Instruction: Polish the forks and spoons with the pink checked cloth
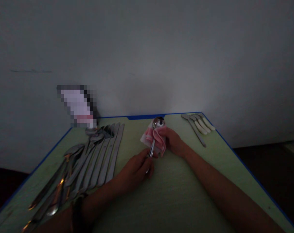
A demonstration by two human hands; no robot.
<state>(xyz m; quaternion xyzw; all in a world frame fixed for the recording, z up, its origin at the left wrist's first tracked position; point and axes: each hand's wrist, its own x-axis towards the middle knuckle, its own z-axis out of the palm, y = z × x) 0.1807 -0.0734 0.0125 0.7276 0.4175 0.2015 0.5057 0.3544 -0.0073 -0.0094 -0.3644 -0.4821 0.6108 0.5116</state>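
Observation:
A shiny metal spoon is held up over the middle of the table, its bowl pointing away from me. My left hand is closed around the spoon's handle. A pink and white cloth lies behind and around the upper handle and the lower edge of the bowl. My right hand grips this cloth from the right side, against the spoon; its fingertips are partly hidden by the folds.
On the left of the green table lie several metal spoons and knives, packed close together. At the back right are several pieces of cutlery, some with white handles. A blurred-out upright device leans near the wall.

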